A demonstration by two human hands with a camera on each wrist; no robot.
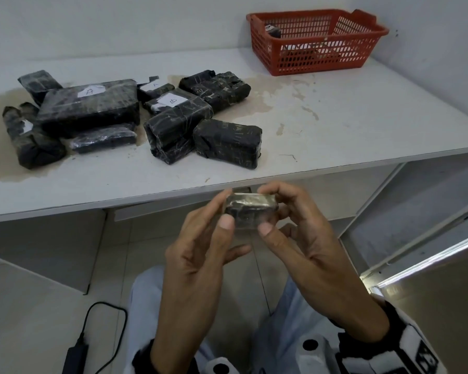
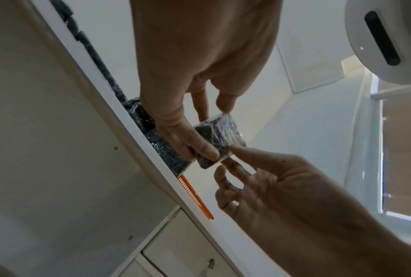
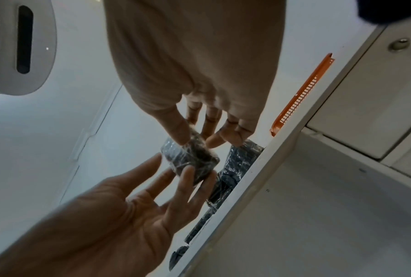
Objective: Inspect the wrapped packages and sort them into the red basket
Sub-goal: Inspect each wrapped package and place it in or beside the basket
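Observation:
I hold a small black package [image 1: 250,210] wrapped in clear film just in front of the table's front edge, below the tabletop. My left hand [image 1: 226,209] pinches its left end between thumb and fingers, and my right hand [image 1: 270,209] pinches its right end. The left wrist view shows the package [image 2: 220,138] in my left hand [image 2: 211,129], with my right hand [image 2: 228,161] at its corner. In the right wrist view my right hand [image 3: 195,138] holds the package [image 3: 192,161] from above. The red basket [image 1: 308,60] stands at the table's far right with dark packages inside.
Several black wrapped packages [image 1: 92,109] lie piled on the left half of the white table [image 1: 335,125], some with white labels. A grey shelf unit [image 1: 416,211] stands to the right below. A black adapter with its cable [image 1: 76,352] lies on the floor at left.

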